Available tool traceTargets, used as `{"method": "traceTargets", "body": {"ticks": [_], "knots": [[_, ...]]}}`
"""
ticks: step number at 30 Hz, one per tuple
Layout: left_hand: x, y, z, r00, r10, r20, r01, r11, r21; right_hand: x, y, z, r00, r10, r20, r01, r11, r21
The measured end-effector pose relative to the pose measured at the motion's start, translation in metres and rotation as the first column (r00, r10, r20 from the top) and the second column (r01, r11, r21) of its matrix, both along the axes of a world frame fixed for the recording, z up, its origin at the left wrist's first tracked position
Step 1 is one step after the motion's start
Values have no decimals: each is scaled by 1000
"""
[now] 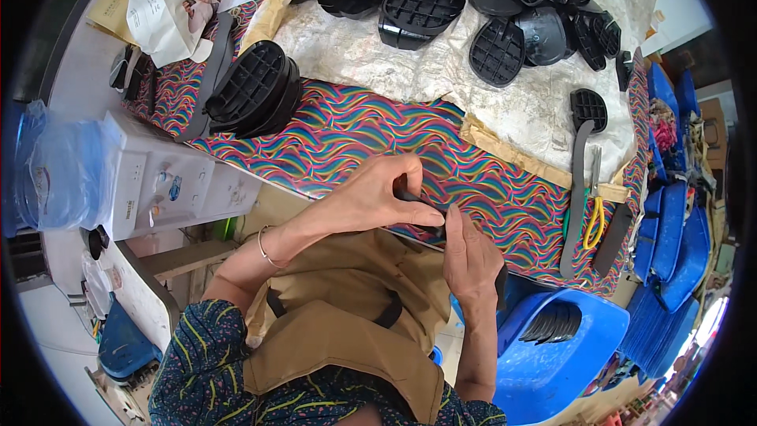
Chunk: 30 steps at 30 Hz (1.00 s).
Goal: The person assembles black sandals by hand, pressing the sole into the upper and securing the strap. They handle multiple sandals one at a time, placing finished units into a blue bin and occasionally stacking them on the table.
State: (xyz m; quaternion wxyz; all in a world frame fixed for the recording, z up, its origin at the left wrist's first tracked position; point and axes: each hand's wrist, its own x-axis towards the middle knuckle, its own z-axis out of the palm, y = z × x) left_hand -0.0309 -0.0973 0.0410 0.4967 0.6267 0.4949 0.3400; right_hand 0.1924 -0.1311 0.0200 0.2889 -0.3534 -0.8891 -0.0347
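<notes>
Seen on a clock face centred on the view, a water bottle [59,170] in clear plastic sits at 9 o'clock, beside a white dispenser [169,177]. At 10 o'clock, a white paper bag [169,16] stands near the table's edge, and closer in, a stack of black, grid-faced pieces [251,91] rests on the wavy, multicoloured tablecloth [355,126]. At the centre, a person in a tan apron [339,347], a bracelet [266,251] on one wrist, works over the table's near edge: the left hand [386,193] pinches a small dark piece [409,195] between curled fingers and thumb. Just to its 4 o'clock, the right hand [469,256] brings its fingers together beside the left thumb; whether they grip the piece cannot be told. From 11 to 1 o'clock, a pile of more black pieces [422,12] spreads over a stained white sheet [339,55]. At 4 to 5 o'clock, a blue tub [544,379] contains a row of dark curved pieces [552,322]. A single black piece [589,108] lies at 2 o'clock; at 3, a long grey strip [576,205] and yellow-handled scissors [594,225] lie side by side, with blue bins [682,248] beyond.
</notes>
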Motion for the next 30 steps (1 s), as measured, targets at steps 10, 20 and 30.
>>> {"method": "traceTargets", "body": {"ticks": [10,20,30], "knots": [[-50,-2,-17,902,7,432,127,951,-280,-2,-3,10,996,-5,-89,-5,993,-114],[9,-13,28,997,-65,-34,66,997,27,5,-6,3,993,-18,-114,-4,982,-190],[10,-21,21,981,-25,193,77,959,-271,26,-28,34,566,-724,-394,-176,361,-916]]}}
